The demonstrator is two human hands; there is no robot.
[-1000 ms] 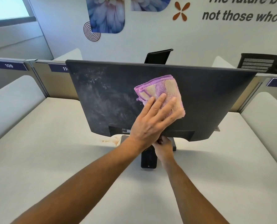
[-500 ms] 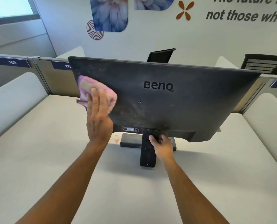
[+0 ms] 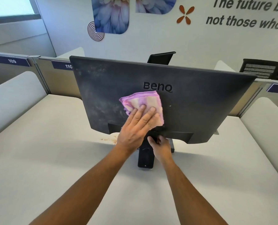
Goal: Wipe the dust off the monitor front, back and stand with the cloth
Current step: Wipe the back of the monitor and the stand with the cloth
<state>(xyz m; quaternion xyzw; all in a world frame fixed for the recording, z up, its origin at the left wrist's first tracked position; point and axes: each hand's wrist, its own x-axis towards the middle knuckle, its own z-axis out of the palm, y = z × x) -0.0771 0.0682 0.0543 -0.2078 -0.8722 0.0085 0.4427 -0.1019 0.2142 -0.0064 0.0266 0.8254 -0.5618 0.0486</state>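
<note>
A black monitor stands on the white desk with its back toward me, streaked with pale dust on its left half. My left hand presses a folded pink and cream cloth flat against the lower middle of the back, just under the logo. My right hand grips the neck of the black stand below the panel. The screen side is hidden from me.
The white desk spreads around the stand, with brownish dust crumbs left of the base. Low white dividers flank the desk on both sides. Grey partitions with number plates and black chair backs rise behind.
My left hand has swept the cloth from the monitor's left edge back to the lower middle of the panel. My right hand has stayed on the stand neck.
</note>
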